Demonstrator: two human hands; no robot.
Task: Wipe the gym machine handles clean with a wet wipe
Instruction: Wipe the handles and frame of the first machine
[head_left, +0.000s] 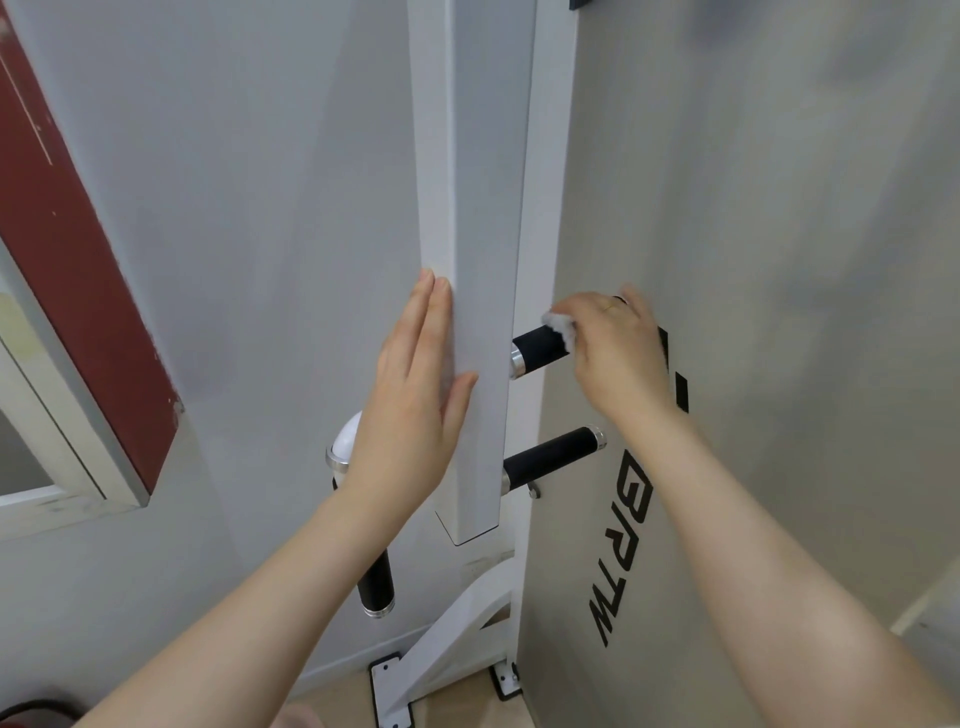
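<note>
Wet wipe (561, 325) clamped around the upper handle (540, 349) by our right hand (615, 353), we should twist along the whole grip while our flat-fingered left hand (415, 384) steadies the white post (480, 208).

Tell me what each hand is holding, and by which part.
The right hand grips a bunched wet wipe, pressing it on the upper black handle. The left hand holds nothing; it rests flat against the white post.

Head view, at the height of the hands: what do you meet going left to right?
Dark red window frame → left hand resting flat on the white post → black upper handle → wet wipe → right hand holding the wipe on the handle → grey panel with black lettering.
</note>
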